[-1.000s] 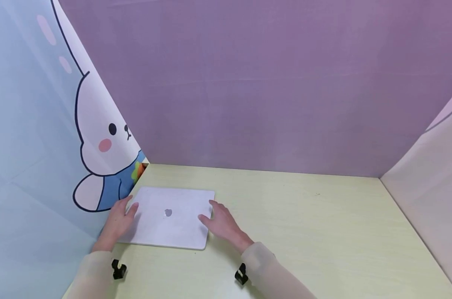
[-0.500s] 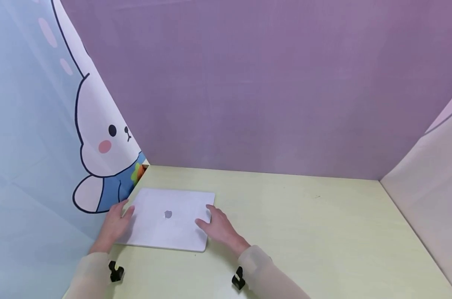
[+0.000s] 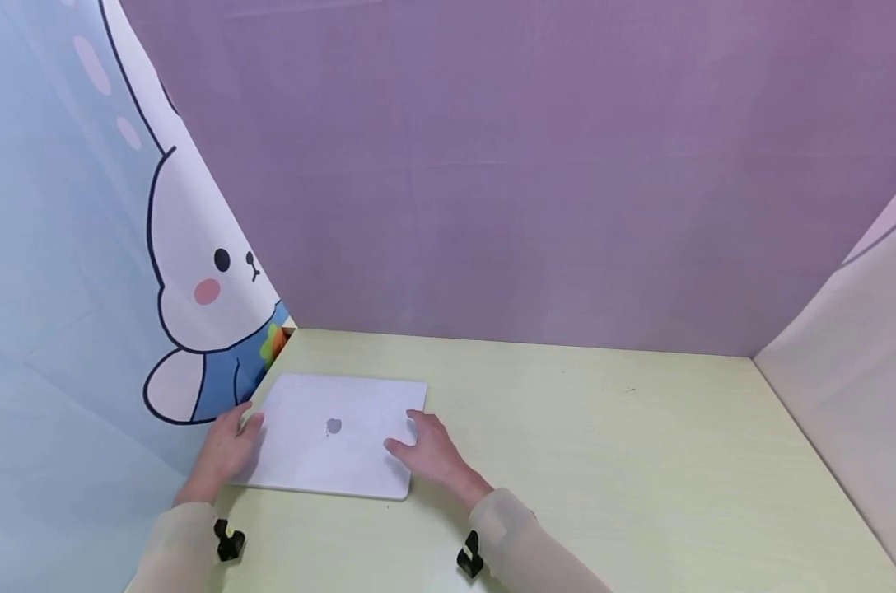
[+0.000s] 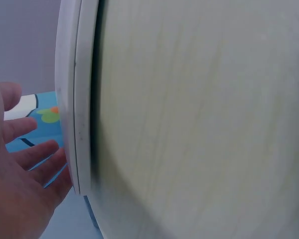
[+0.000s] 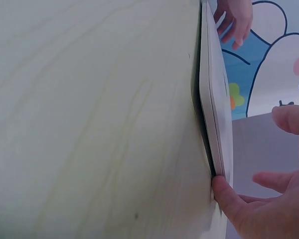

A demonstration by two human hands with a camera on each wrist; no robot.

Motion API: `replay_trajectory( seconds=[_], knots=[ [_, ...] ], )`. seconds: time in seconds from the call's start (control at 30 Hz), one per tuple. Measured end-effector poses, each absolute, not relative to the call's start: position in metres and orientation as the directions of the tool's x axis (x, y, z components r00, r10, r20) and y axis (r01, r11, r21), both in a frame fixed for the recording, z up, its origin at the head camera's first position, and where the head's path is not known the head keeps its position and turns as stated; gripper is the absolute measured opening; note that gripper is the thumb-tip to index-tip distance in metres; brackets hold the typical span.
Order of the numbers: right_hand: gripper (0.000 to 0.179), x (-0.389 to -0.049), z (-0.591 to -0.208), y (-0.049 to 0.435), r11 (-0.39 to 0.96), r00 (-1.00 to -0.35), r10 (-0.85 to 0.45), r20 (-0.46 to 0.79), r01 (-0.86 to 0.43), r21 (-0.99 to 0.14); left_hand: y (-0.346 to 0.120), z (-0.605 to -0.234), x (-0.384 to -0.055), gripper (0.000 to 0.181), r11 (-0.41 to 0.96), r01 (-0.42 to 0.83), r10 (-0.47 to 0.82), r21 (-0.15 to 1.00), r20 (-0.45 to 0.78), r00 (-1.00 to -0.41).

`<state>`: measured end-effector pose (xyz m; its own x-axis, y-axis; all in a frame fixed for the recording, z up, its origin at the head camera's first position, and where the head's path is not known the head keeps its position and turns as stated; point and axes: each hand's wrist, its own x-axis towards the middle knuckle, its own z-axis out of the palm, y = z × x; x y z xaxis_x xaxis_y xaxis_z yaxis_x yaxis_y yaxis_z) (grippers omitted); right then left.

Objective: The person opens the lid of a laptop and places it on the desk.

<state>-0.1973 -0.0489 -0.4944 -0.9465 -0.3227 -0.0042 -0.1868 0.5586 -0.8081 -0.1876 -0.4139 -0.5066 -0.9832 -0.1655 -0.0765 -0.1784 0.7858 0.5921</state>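
A silver laptop [image 3: 322,457], lid closed and marked with a grey apple logo, lies flat on the table's left part. At its left edge is my left hand [image 3: 221,453], thumb and fingers spread apart; in the left wrist view its lower fingertips [image 4: 62,179] overlap the laptop's side. My right hand [image 3: 433,453] is at the opposite edge, thumb and index finger reaching over the lid in the head view. In the right wrist view one lower finger [image 5: 226,196] is right at the laptop's corner, while the others stay loosely spread off the lid.
The pale wooden table [image 3: 604,461] extends far to the right. A blue cloth with a printed rabbit [image 3: 196,288] hangs close beside the laptop on the left. Behind the table hangs a purple cloth [image 3: 522,181], and a pale cloth [image 3: 856,354] closes off the right side.
Both hands have shifted slightly left and toward the body. The right thumb and index finger now reach a little farther over the lid. The laptop has stayed in place.
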Motion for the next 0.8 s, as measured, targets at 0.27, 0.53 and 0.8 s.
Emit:
replay_trajectory(
  seconds=[0.27,0.53,0.8],
  knots=[
    [0.072,-0.1968,-0.4955,-0.0494,0.586,-0.951,-0.308,-0.006,-0.185,-0.789,-0.413,-0.5079,-0.1887,0.073,0.786,-0.209,-0.183,0.582,-0.104,-0.978],
    [0.069,-0.1978,-0.498,-0.0495,0.592,-0.953,-0.304,0.009,-0.196,-0.782,-0.4088,-0.5097,-0.1911,0.072,0.785,-0.213,-0.182,0.582,-0.112,-0.977],
    [0.069,-0.1969,-0.4983,-0.0506,0.596,-0.951,-0.309,0.01,-0.202,-0.777,-0.4053,-0.5078,-0.194,0.071,0.775,-0.23,-0.179,0.588,-0.143,-0.973]
  ],
)
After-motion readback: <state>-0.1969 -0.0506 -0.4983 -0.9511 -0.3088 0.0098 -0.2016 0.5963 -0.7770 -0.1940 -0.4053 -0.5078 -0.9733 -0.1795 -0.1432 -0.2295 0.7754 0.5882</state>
